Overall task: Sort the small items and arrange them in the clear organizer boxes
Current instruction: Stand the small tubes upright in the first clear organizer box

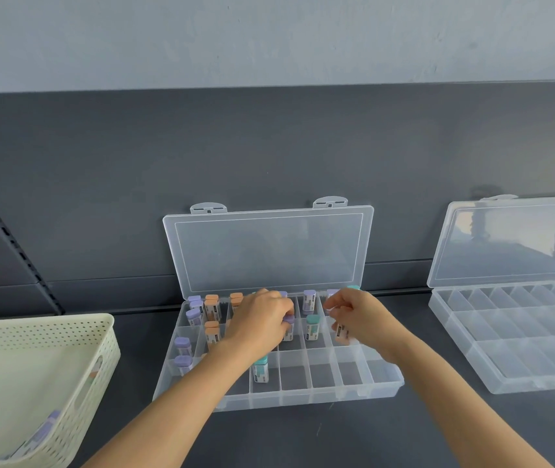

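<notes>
— Organizer box first: where do you have it?

— From my station I see it in the middle of the dark counter, its lid swung up against the back panel. Purple-capped pieces stand in the leftmost compartments, with orange-capped ones just beside them. A teal-capped item stands upright in the middle row, and another teal one is in the front row.

— And the hands?

— Both are over the box. The left hand has its fingers curled round a purple-capped item in the middle row. The right hand is over the right end and pinches an orange-ended item, orange end down. That piece is blurred, so I can't tell whether it touches the compartment floor.

— Anything else on the counter?

— A second organizer box lies open to the right, well apart from the first. On the left is a cream perforated basket with a few purple pieces lying in its near corner.
</notes>
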`<act>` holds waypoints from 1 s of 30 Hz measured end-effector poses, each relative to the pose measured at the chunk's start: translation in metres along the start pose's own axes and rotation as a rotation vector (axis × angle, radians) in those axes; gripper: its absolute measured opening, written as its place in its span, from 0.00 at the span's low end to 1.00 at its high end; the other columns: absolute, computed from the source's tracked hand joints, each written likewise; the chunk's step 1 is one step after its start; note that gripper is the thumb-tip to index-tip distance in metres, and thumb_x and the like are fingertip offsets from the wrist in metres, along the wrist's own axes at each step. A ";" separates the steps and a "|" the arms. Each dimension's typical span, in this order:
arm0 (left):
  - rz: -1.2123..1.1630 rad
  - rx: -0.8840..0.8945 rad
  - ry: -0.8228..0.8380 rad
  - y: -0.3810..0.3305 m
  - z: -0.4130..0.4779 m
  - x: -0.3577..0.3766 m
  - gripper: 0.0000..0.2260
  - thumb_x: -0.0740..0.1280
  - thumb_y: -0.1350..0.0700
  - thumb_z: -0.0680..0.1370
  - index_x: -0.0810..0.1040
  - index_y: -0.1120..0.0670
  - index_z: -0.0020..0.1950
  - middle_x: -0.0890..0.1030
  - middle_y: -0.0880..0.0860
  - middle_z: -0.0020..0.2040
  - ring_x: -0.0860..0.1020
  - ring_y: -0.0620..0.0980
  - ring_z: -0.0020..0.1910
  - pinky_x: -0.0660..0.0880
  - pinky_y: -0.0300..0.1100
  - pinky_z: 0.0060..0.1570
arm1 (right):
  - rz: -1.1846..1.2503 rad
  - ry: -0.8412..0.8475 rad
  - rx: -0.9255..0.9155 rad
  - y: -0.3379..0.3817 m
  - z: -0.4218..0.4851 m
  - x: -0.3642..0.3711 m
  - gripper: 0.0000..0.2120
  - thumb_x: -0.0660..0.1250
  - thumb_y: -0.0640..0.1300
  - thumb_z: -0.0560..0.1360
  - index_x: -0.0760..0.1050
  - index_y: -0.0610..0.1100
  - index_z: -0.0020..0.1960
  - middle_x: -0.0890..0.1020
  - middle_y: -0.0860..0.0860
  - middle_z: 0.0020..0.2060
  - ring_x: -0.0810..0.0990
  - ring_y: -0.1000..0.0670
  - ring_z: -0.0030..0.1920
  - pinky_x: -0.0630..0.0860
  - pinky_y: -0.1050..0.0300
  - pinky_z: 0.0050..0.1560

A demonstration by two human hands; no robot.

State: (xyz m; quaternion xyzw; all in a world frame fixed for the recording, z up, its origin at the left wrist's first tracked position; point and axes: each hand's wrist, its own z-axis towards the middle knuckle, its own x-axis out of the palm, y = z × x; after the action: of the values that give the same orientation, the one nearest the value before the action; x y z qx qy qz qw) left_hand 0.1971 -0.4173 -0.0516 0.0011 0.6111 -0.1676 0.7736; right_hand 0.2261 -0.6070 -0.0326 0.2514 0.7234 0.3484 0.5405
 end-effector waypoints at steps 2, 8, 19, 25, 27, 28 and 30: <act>0.004 0.008 0.001 -0.001 0.000 0.000 0.07 0.65 0.55 0.78 0.81 0.53 0.52 0.80 0.49 0.56 0.76 0.50 0.53 0.71 0.40 0.51 | 0.026 -0.027 -0.013 0.000 -0.001 -0.004 0.11 0.58 0.35 0.79 0.77 0.47 0.50 0.81 0.48 0.46 0.81 0.52 0.42 0.76 0.65 0.38; -0.011 0.009 0.018 -0.003 -0.001 -0.004 0.07 0.65 0.54 0.77 0.80 0.53 0.52 0.80 0.49 0.55 0.76 0.49 0.53 0.71 0.40 0.52 | -0.122 -0.202 -0.165 -0.006 0.001 -0.006 0.07 0.73 0.36 0.70 0.80 0.44 0.47 0.82 0.52 0.40 0.80 0.52 0.40 0.77 0.64 0.41; -0.061 -0.036 0.028 0.002 -0.001 -0.013 0.11 0.65 0.49 0.78 0.78 0.52 0.56 0.79 0.48 0.59 0.74 0.50 0.57 0.73 0.43 0.54 | -0.449 -0.179 -0.308 -0.018 0.007 -0.001 0.07 0.66 0.34 0.74 0.81 0.42 0.46 0.81 0.48 0.43 0.78 0.51 0.39 0.77 0.63 0.41; -0.073 -0.052 0.035 0.001 -0.005 -0.018 0.13 0.66 0.46 0.77 0.78 0.51 0.57 0.79 0.48 0.59 0.74 0.49 0.56 0.71 0.41 0.51 | -0.539 -0.134 -0.313 -0.015 0.006 0.001 0.10 0.64 0.35 0.76 0.80 0.44 0.54 0.82 0.48 0.48 0.81 0.49 0.44 0.78 0.61 0.47; -0.074 -0.049 0.037 0.001 -0.007 -0.020 0.13 0.66 0.46 0.77 0.78 0.52 0.58 0.78 0.48 0.59 0.73 0.49 0.57 0.70 0.41 0.51 | -0.539 -0.115 -0.309 -0.015 0.004 0.001 0.12 0.66 0.36 0.75 0.78 0.44 0.58 0.81 0.48 0.50 0.81 0.50 0.45 0.76 0.65 0.46; -0.071 -0.047 0.041 0.002 -0.008 -0.022 0.13 0.66 0.48 0.77 0.78 0.52 0.59 0.78 0.48 0.59 0.73 0.49 0.58 0.69 0.40 0.52 | -0.528 -0.111 -0.305 -0.015 0.003 0.001 0.14 0.67 0.36 0.75 0.77 0.44 0.60 0.81 0.48 0.51 0.81 0.49 0.47 0.74 0.66 0.46; -0.062 -0.047 0.051 0.003 -0.010 -0.025 0.13 0.66 0.50 0.77 0.77 0.51 0.61 0.77 0.49 0.60 0.73 0.50 0.59 0.68 0.40 0.52 | -0.505 -0.115 -0.299 -0.015 0.001 -0.001 0.16 0.68 0.37 0.74 0.75 0.45 0.62 0.80 0.48 0.53 0.81 0.49 0.49 0.73 0.67 0.45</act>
State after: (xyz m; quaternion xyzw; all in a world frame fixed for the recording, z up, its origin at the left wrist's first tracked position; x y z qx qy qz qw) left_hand 0.1840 -0.4058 -0.0313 -0.0315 0.6340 -0.1768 0.7522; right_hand 0.2270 -0.6168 -0.0441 0.0006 0.6719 0.2907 0.6812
